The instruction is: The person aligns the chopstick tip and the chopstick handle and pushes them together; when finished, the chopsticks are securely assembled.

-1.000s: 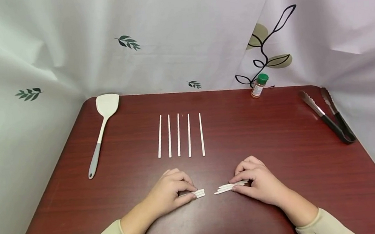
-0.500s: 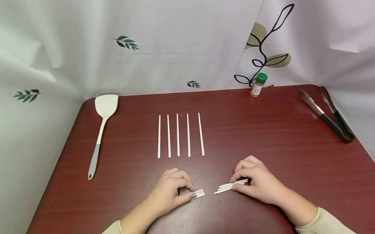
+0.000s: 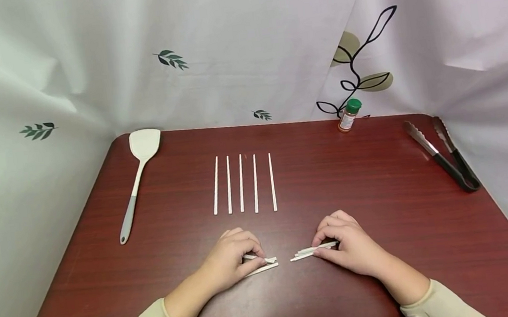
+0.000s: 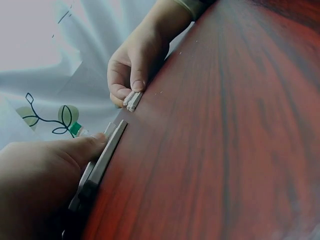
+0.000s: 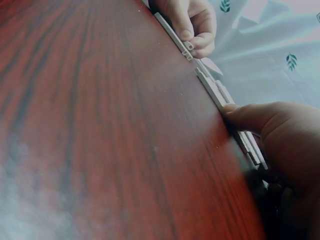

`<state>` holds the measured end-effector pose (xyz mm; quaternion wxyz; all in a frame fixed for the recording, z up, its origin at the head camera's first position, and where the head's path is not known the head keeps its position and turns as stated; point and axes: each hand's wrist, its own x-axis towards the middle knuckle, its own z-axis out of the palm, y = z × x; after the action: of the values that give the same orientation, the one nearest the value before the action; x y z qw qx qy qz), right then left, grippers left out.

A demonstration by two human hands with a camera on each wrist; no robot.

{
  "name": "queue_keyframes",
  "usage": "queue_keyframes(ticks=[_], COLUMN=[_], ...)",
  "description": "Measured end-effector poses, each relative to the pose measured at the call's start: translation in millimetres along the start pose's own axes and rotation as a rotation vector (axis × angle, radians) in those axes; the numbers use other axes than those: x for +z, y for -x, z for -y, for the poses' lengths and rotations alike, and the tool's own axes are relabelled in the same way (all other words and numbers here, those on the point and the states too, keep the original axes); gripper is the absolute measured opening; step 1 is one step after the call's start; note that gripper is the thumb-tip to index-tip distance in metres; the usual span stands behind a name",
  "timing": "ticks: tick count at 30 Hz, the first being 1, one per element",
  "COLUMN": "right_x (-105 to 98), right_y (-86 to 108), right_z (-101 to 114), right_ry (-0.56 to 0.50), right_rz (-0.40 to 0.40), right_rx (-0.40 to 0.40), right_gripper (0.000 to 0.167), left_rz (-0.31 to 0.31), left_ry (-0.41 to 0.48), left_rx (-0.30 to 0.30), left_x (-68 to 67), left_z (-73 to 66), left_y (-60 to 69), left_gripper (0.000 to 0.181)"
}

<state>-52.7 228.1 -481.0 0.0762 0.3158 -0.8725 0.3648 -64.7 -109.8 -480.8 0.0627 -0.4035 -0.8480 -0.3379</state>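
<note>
Low over the table's near middle, my left hand (image 3: 229,261) pinches a thin white chopstick (image 5: 189,45) between thumb and fingertips. Another white chopstick (image 3: 262,270) lies on the table along the thumb's near side, apart from the pinched one. Across a small gap, my right hand (image 3: 352,247) pinches a small bundle of white chopsticks (image 3: 303,255) by thumb and fingers; their uneven tips point left. In the right wrist view the ends by the left hand are square. Fingers partly cover both groups, so I cannot tell how many each holds.
Several white chopsticks (image 3: 240,183) lie spaced in a row beyond the hands on the dark red table (image 3: 332,181). A white turner (image 3: 139,179) lies at left. A green-capped spice bottle (image 3: 349,116) stands at the back, and black-handled tongs (image 3: 447,160) lie at right.
Between the left fingers, the chopsticks have spread from a tight side-by-side group; one now lies apart on the near side. The right hand and its bundle have barely moved.
</note>
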Motion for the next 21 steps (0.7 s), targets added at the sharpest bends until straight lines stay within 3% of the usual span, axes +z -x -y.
queue_keyframes(ticks=[5,12,16,21], right_x=[0.2,1.3,4.0,8.1], right_y=[-1.1,-0.8,-2.3,-6.2], right_z=[0.3,-0.3,0.6,3.4], right_ry=[0.0,-0.059,-0.059,-0.026], right_rz=[0.0,-0.079,-0.097,-0.087], right_rx=[0.008,0.05,0.001,-0.13], right_gripper=[0.027,0.016,0.021,0.035], left_rz=[0.053,-0.015,-0.033,-0.047], left_ry=[-0.029,0.019,0.018,-0.009], left_rx=[-0.027,-0.082,-0.067,-0.028], left_x=[-3.3,1.2,2.9,3.6], left_z=[-3.9,0.2,1.7,0.0], left_y=[-1.8,-1.1,-1.9,-2.5], left_gripper=[0.013,0.013,0.007,0.01])
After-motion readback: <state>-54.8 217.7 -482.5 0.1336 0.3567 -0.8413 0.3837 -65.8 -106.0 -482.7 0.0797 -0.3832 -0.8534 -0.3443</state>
